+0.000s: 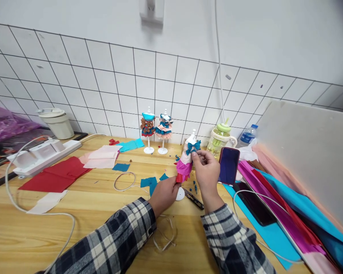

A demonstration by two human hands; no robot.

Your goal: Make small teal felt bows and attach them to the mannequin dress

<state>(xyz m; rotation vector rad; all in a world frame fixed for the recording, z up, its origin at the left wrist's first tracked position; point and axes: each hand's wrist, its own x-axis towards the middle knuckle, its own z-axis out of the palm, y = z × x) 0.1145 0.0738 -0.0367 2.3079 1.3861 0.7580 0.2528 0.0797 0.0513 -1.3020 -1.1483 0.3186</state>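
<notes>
A miniature dress form (193, 133) tilts in front of me, dressed in a pale pink top and a magenta skirt (184, 170) with a red hem. My left hand (164, 195) is closed around its stand just below the hem; the round white base (180, 194) shows beneath. With thumb and fingers pinched, my right hand (207, 170) holds the lower edge of a teal bow (193, 147) against the form's front. Black thread snips (194, 200) lie on the table between my wrists. Teal paper pieces (149, 183) are beside my left hand.
Two dressed miniature forms (148, 127) (164, 129) stand by the wall. Red paper (55, 174) and a power strip (45, 154) lie left. A phone (229, 166) stands upright right, near a green-lidded cup (220, 139) and stacked coloured sheets (288, 205). A white cable crosses the left.
</notes>
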